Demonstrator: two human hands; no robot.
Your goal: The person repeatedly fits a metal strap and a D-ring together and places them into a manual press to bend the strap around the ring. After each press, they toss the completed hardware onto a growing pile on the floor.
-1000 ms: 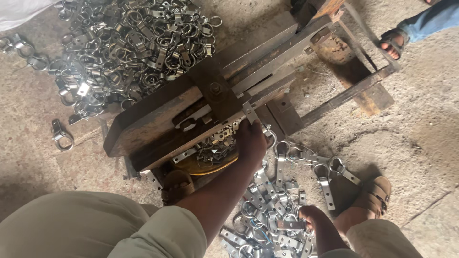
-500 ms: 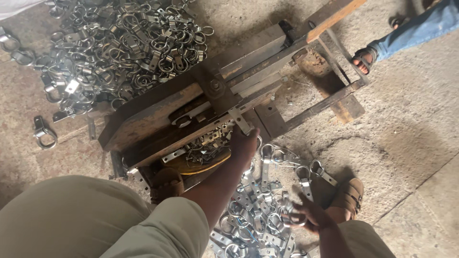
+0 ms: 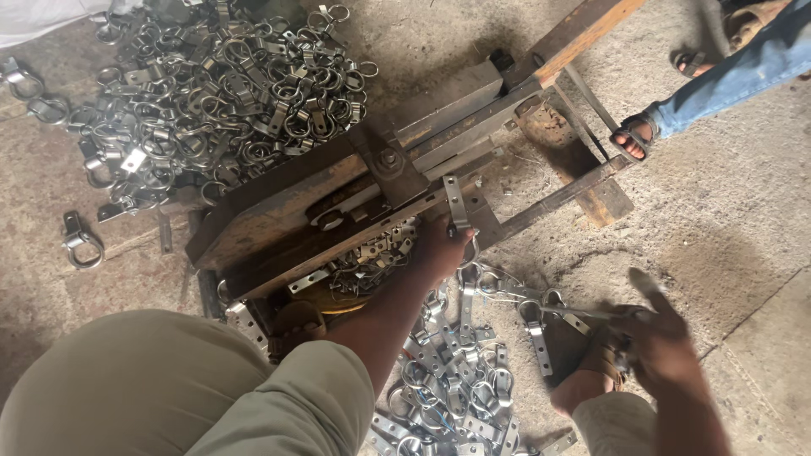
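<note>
My left hand [image 3: 438, 250] rests at the front of a dark wood-and-metal bending jig [image 3: 338, 198], fingers closed on a flat metal strip [image 3: 456, 203] that stands up from it. My right hand [image 3: 663, 338] is raised at the right, gripping a thin, blurred metal strip piece [image 3: 579, 312]. Between my knees lies a pile of flat strips with rings [image 3: 460, 380]. More small pieces [image 3: 367, 262] sit under the jig.
A large heap of bent ring clamps [image 3: 228, 93] covers the floor at the upper left, with strays [image 3: 80, 241] beside it. The jig's long lever [image 3: 583, 34] runs to the upper right. Another person's sandalled foot [image 3: 634, 135] stands there. My sandalled foot [image 3: 596, 371] is at the lower right.
My right hand has come up out of the pile and swung right with a strip piece. My left hand has stayed at the jig.
</note>
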